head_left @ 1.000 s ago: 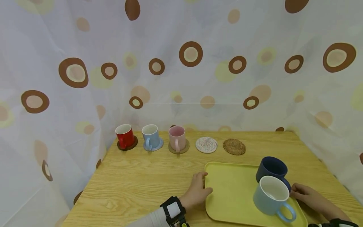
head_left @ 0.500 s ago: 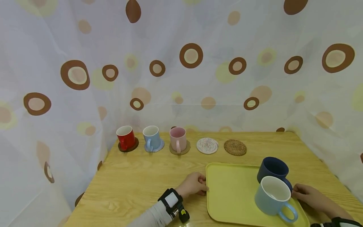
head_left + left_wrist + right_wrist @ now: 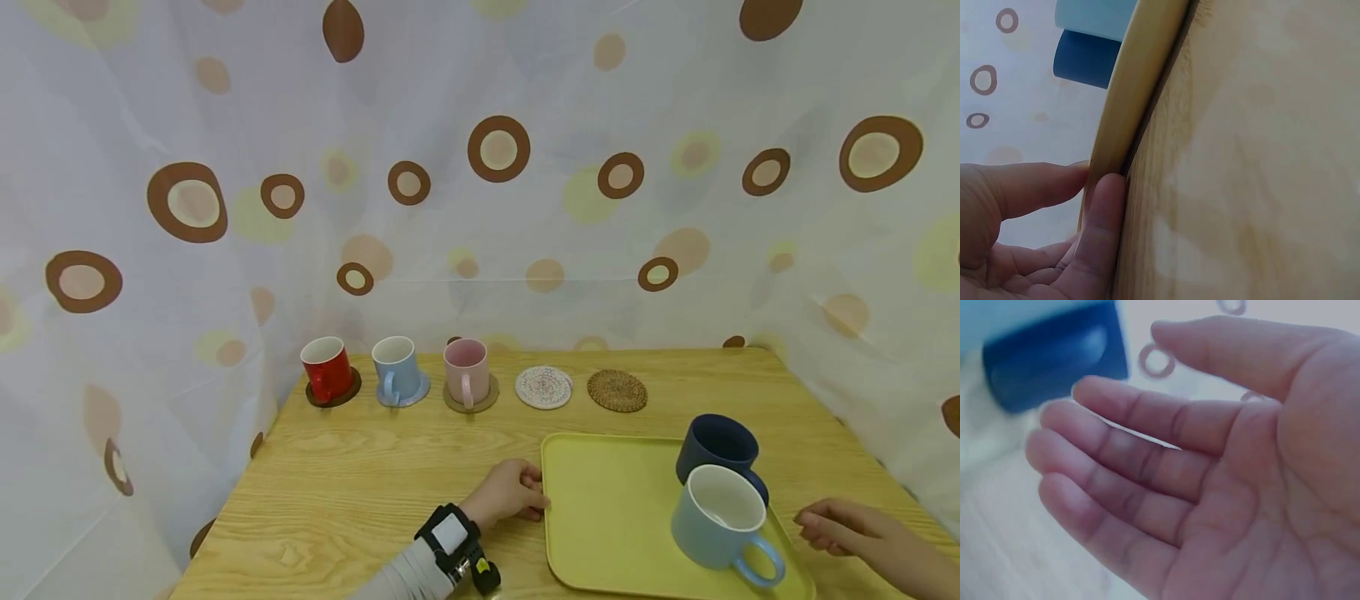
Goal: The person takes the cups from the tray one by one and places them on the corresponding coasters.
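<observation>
A yellow tray lies on the wooden table. My left hand pinches its left rim; in the left wrist view the thumb is at the top of the rim and a finger lies along its outer side. On the tray's right part stand a light blue mug, handle toward the front right, and a navy mug just behind it. My right hand is apart from the tray, off its right edge. In the right wrist view, its fingers are extended and hold nothing.
Along the back of the table, a red mug, a smaller light blue mug and a pink mug each stand on a coaster. To their right lie a white woven coaster and a brown woven coaster. A dotted curtain hangs behind.
My left hand's fingers have drawn together onto the tray's left rim. My right hand has let go of the right edge and moved off to the right. The mugs stay put.
</observation>
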Demonstrator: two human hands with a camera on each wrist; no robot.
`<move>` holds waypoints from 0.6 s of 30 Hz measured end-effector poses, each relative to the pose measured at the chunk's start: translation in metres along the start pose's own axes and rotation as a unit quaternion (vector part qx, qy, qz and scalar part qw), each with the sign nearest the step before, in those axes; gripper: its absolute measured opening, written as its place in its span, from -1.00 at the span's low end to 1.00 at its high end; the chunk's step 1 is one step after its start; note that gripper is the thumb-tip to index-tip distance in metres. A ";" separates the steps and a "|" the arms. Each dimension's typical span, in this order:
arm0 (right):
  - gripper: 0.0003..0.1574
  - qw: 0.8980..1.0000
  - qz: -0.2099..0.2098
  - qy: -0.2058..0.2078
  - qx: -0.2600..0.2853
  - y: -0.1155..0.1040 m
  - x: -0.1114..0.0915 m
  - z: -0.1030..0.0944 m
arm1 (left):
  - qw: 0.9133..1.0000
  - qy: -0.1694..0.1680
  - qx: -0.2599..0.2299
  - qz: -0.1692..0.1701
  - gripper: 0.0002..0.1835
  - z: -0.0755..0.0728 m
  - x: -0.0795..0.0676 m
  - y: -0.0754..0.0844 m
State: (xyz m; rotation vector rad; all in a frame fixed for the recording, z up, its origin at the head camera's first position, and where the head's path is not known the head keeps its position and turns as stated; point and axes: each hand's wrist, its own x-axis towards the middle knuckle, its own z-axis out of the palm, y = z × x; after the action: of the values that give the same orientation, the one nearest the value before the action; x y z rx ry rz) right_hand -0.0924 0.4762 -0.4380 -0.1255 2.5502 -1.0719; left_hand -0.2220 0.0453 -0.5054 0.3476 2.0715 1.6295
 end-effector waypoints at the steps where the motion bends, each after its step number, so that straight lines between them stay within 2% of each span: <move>1: -0.35 1.000 -0.008 -0.007 0.002 -0.004 -0.003 0.002 | 1.000 0.001 -0.002 -0.002 -0.67 0.000 0.000 0.000; 4: -0.35 1.000 -0.007 -0.026 0.014 -0.016 -0.006 0.011 | 1.000 0.004 -0.005 -0.004 -0.67 0.000 0.000 -0.001; 8: -0.40 0.998 0.031 -0.034 0.030 -0.026 -0.006 0.028 | 1.000 0.002 -0.007 -0.003 -0.66 -0.001 0.000 -0.001; 10: -0.45 0.998 0.032 -0.040 0.037 -0.027 -0.004 0.034 | 1.000 -0.001 -0.008 -0.003 -0.66 -0.001 0.001 -0.001; 13: -0.48 0.997 0.006 -0.051 0.052 -0.024 0.001 0.040 | 1.000 -0.004 -0.011 -0.003 -0.66 -0.001 0.001 -0.002; 18: -0.49 0.989 -0.069 -0.081 0.099 -0.013 0.007 0.045 | 1.000 -0.005 -0.013 -0.001 -0.65 -0.001 0.000 -0.001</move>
State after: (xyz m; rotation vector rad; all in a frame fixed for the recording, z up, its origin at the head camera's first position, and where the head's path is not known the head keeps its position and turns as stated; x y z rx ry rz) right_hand -0.0829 0.4355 -0.4599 -0.3268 2.3056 -1.3042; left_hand -0.2224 0.0442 -0.5067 0.3433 2.0394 1.6485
